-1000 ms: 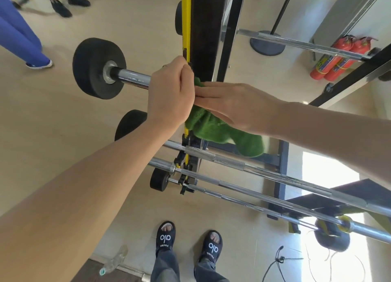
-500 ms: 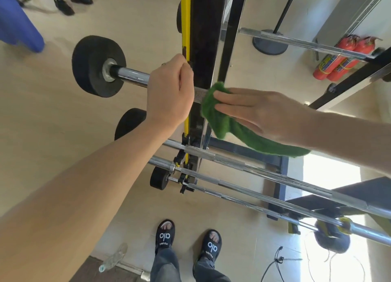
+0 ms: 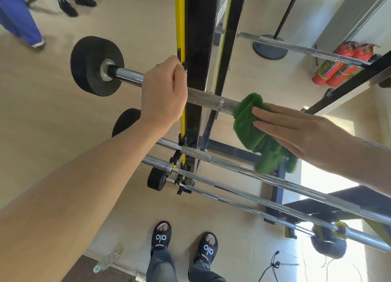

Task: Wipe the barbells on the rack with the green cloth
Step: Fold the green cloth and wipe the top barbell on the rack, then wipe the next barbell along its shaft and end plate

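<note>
Green cloth (image 3: 251, 129) drapes over the knurled shaft of the top barbell (image 3: 203, 100) on the black rack (image 3: 198, 49), pressed there by the right hand (image 3: 296, 131) with straight fingers. The left hand (image 3: 163, 95) grips the bar's chrome sleeve beside the upright.

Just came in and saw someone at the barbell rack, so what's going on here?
A person is cleaning the barbells. Their left hand grips the top barbell beside the black upright, steadying it. Their right hand presses a green cloth with flat fingers against the knurled shaft, right of the upright. Three more bars rest lower on the rack, below the cloth.
</note>
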Demonstrator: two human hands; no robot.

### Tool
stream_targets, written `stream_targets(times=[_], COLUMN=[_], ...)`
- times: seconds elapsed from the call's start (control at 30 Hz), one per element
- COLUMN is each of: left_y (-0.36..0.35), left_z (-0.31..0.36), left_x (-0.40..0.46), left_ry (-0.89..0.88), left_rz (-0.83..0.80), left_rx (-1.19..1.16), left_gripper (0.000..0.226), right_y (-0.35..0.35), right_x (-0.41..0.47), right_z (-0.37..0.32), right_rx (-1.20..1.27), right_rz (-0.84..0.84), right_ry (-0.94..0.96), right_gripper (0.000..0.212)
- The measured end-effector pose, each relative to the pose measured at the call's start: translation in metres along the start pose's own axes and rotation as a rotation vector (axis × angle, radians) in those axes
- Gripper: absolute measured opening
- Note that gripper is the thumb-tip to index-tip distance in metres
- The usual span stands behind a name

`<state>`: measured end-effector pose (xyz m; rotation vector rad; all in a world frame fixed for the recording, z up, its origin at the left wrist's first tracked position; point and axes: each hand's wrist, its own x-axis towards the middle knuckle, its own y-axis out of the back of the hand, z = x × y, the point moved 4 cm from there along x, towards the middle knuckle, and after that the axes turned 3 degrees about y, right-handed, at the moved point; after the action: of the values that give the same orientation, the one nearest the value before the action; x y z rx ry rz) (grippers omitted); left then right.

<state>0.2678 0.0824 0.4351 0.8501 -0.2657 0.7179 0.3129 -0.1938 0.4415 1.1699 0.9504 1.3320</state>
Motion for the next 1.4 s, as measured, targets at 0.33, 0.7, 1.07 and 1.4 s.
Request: stream_targets(times=[0.33,0.7,1.07,1.4], left_y=[-0.001,0.001,0.001,0.06], left_z=[0.001,0.002,0.001,-0.034], left_x=[0.001,0.0,0.002,0.042], left_ry=[-0.006,-0.012,0.033,0.272], left_rz=[-0.011,-0.041,-0.009,-0.049], left_rx=[0.05,0.08,-0.07,-0.476], left_gripper=[0.027,0.027,0.025,0.026], right_y=[-0.012,0.006,-0.01,0.026], right_x=[0.093,-0.009,0.108,0.18], right_z=[-0.005,0.005,-0.011,-0.055], right_rx=[0.204,0.1,0.31,0.573], right_rz=[0.068,0.053,0.134,0.585], right_ry=[-0.039,-0.081,-0.151,-0.468], right_gripper=[0.043,0.047,0.035,0.033])
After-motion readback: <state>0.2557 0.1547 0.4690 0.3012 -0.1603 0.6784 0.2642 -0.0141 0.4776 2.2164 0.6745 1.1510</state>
